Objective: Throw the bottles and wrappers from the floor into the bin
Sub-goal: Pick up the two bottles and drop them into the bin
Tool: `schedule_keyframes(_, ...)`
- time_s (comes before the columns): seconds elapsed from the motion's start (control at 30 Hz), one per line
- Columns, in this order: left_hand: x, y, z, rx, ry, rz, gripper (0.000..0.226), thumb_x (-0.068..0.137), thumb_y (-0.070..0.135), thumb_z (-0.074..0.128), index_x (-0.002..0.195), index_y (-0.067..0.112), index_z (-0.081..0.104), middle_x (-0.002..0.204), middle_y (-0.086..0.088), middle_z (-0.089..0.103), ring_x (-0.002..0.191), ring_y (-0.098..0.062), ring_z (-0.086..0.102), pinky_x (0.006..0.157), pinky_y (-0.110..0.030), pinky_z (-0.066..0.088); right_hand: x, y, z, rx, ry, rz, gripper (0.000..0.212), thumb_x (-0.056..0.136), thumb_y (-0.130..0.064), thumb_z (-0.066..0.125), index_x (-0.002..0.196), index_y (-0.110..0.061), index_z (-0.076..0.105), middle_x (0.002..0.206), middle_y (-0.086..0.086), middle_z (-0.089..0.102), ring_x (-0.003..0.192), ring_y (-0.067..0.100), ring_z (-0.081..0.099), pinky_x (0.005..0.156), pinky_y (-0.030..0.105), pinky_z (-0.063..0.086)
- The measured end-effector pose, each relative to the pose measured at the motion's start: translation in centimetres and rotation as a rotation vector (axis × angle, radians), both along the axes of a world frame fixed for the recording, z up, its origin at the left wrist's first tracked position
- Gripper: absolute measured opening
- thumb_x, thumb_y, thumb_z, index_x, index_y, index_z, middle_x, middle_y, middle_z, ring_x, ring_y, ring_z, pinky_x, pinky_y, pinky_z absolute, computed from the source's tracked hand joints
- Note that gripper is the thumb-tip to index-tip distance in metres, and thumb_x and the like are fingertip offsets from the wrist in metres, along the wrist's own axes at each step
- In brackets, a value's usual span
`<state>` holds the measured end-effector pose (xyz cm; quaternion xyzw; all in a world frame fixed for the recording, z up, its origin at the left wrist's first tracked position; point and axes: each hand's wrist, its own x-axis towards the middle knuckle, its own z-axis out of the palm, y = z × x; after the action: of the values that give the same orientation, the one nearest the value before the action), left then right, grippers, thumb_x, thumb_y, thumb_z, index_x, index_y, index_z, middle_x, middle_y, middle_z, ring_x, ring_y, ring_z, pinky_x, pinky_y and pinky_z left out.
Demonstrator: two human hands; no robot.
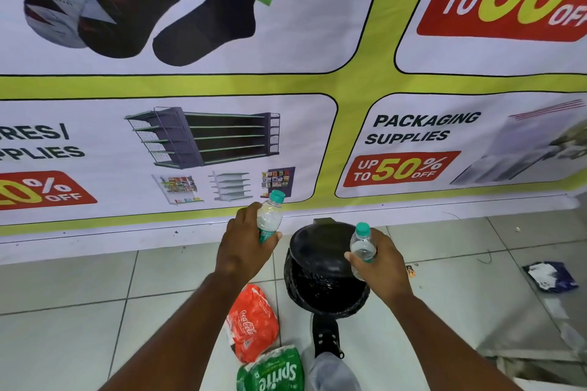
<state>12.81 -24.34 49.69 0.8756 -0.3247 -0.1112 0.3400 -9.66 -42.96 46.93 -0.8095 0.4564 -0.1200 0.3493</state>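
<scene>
Two small clear plastic bottles with teal screw caps were held upright, one in each hand. The left-hand bottle [269,219] was ribbed, with a teal label band low on its body; the left hand [246,243] was wrapped around its lower half, thumb pressed on the label. The right-hand bottle [362,244] was smoother and clear; the right hand [379,260] was closed around its base, fingers curled from behind.

Between and just below the hands stood a round black pedal bin [324,273], its glossy lid tilted up and a crinkled black liner bunched at the rim. The right-hand bottle hung over the bin's right edge; the left-hand bottle sat above and left of the lid.

Below the left forearm, on the pale glazed floor tiles [95,295], lay a crumpled red Coca-Cola wrapper [252,322] and, nearer the body, a crumpled green Sprite wrapper [273,370], touching each other. A black shoe [327,338] rested on the pedal. Well right of the right hand lay a crumpled blue-and-white wrapper [549,276]. Behind the bin hung a printed vinyl sale banner [317,82], slightly wrinkled.
</scene>
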Motion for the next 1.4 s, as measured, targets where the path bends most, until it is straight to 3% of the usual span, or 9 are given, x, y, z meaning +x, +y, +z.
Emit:
schedule_keyframes(0.27,0.4,0.2,-1.9,0.015,0.027,-0.020,0.071,0.079,0.044,0.075,0.136,0.024,0.039,0.127,-0.003,0.054,0.110,-0.023,0.055,0.088,-0.033,0.047,1.9,-0.6,-0.5,-0.007,-0.130,-0.041,0.054,0.066,-0.056,0.081,0.104,-0.064,0.042,0.100,-0.035,0.054,0.096,-0.019,0.053,0.067,0.008,0.042)
schedule_keyframes(0.43,0.0,0.9,-3.3,0.042,0.046,-0.031,0.071,0.079,0.044,0.075,0.136,0.022,0.039,0.128,-0.005,0.054,0.111,-0.024,0.055,0.089,-0.036,0.051,3.8,-1.7,-2.0,-0.006,-0.135,-0.056,0.056,0.064,-0.059,0.079,0.106,-0.061,0.043,0.093,-0.042,0.055,0.094,-0.015,0.055,0.069,0.010,0.041)
schedule_keyframes(0.5,0.0,1.3,-3.9,0.054,0.060,-0.023,0.073,0.079,0.044,0.075,0.138,0.022,0.038,0.130,-0.004,0.054,0.113,-0.024,0.055,0.091,-0.037,0.051,4.3,-2.1,-3.2,0.032,-0.133,-0.074,0.062,0.064,-0.057,0.081,0.113,-0.056,0.044,0.095,-0.040,0.056,0.094,-0.007,0.060,0.075,0.019,0.047)
schedule_keyframes(0.57,0.0,1.6,-4.3,0.055,0.059,-0.023,0.073,0.079,0.044,0.076,0.138,0.022,0.038,0.131,-0.004,0.054,0.113,-0.023,0.055,0.089,-0.035,0.050,4.5,-2.3,-4.3,0.072,-0.107,-0.091,0.075,0.064,-0.054,0.084,0.126,-0.046,0.043,0.113,-0.027,0.060,0.108,0.008,0.061,0.087,0.028,0.050)
schedule_keyframes(0.63,0.1,1.8,-4.8,0.064,0.058,-0.026,0.072,0.079,0.044,0.076,0.137,0.022,0.039,0.129,-0.004,0.054,0.111,-0.022,0.056,0.087,-0.033,0.049,4.4,-2.4,-5.1,0.092,-0.070,-0.122,0.093,0.062,-0.053,0.086,0.140,-0.041,0.036,0.140,-0.010,0.053,0.129,0.017,0.049,0.102,0.035,0.043)
schedule_keyframes(0.7,0.2,1.8,-5.0,0.081,0.071,-0.025,0.072,0.079,0.044,0.075,0.137,0.022,0.038,0.129,-0.003,0.054,0.111,-0.022,0.056,0.087,-0.034,0.049,4.1,-2.5,-5.4,0.103,-0.074,-0.142,0.102,0.062,-0.056,0.086,0.145,-0.042,0.029,0.151,-0.008,0.042,0.137,0.017,0.040,0.107,0.036,0.036)
schedule_keyframes(0.87,-0.1,0.2,-5.7,0.116,0.098,-0.062,0.073,0.078,0.045,0.074,0.137,0.024,0.038,0.128,-0.003,0.054,0.112,-0.025,0.055,0.091,-0.039,0.050,2.4,-3.7,-5.0,0.083,-0.085,-0.156,0.095,0.068,-0.059,0.080,0.145,-0.042,0.028,0.152,-0.007,0.041,0.138,0.016,0.039,0.106,0.034,0.035)
schedule_keyframes(1.17,-4.5,-7.8,-10.3,0.207,0.168,-0.270,0.071,0.073,0.047,0.074,0.133,0.029,0.041,0.121,-0.003,0.057,0.105,-0.026,0.055,0.086,-0.040,0.050,-3.2,-7.7,-4.5,0.014,-0.071,-0.203,0.092,0.073,-0.055,0.078,0.148,-0.036,0.028,0.151,-0.005,0.042,0.134,0.015,0.045,0.105,0.044,0.043)
schedule_keyframes(1.4,-6.8,-13.6,-13.5,0.191,0.236,-0.291,0.074,0.065,0.044,0.082,0.127,0.039,0.041,0.119,0.004,0.064,0.109,-0.023,0.057,0.093,-0.044,0.051,-8.4,-9.9,-6.4,-0.011,0.001,-0.232,0.091,0.074,-0.049,0.080,0.149,-0.029,0.031,0.147,0.000,0.046,0.127,0.018,0.051,0.096,0.033,0.044)
